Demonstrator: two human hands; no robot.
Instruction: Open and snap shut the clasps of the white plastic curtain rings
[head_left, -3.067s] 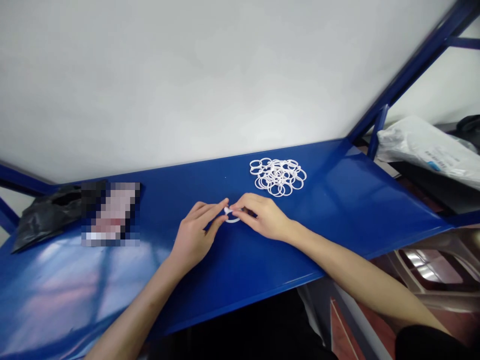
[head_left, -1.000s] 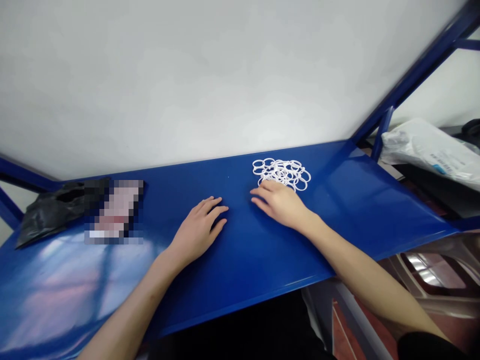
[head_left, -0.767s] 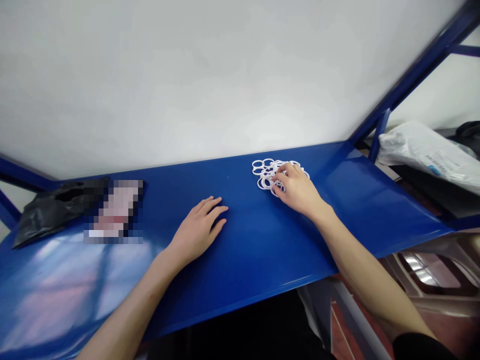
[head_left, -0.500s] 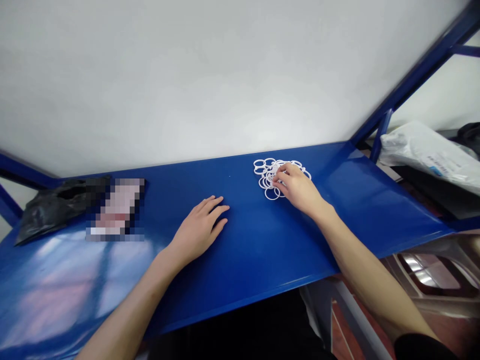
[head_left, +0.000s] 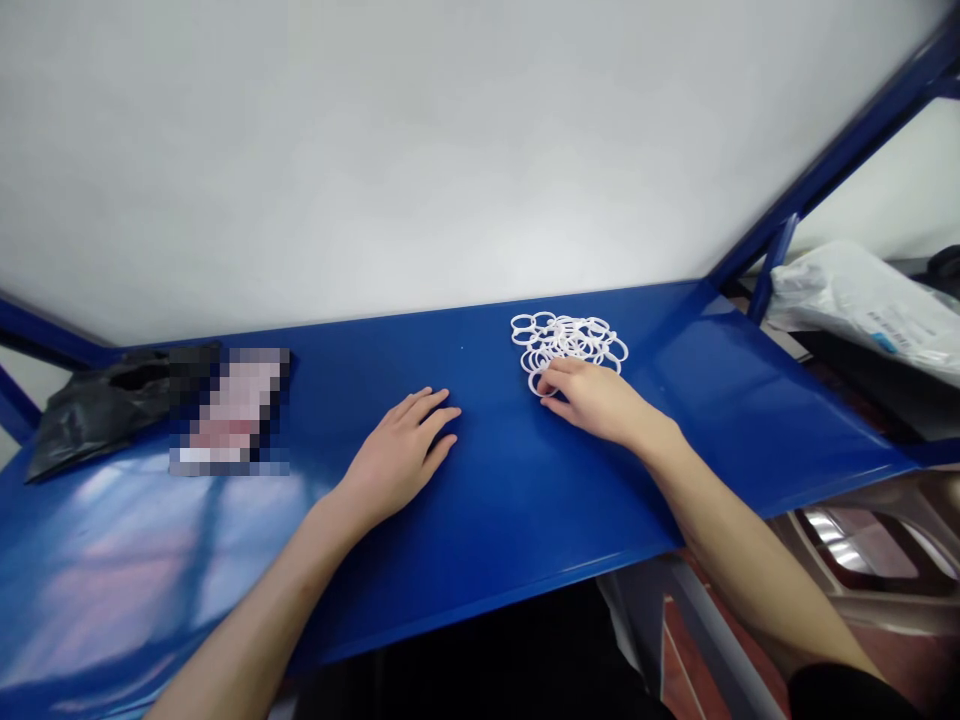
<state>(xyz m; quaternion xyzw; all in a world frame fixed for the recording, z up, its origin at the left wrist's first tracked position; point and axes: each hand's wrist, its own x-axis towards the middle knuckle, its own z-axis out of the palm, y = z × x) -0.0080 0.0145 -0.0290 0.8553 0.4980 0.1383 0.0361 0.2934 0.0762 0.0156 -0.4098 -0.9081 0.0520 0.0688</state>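
A pile of thin white rings lies loosely overlapped at the back right of the blue table. My right hand is at the near edge of this pile, its fingers bent down and closed on one white ring at the front left. Part of that ring is hidden by the fingertips. My left hand rests palm down on the tabletop, fingers spread and holding nothing, well to the left of the rings.
A black plastic bag and a blurred-out flat object lie on the left. Behind the table rises a pale wall. At right, beyond a blue frame bar, sits a clear-wrapped white package.
My right hand has come down from the middle of the pile towards its near edge, uncovering more rings. My left hand stays in place. The view has shifted slightly.
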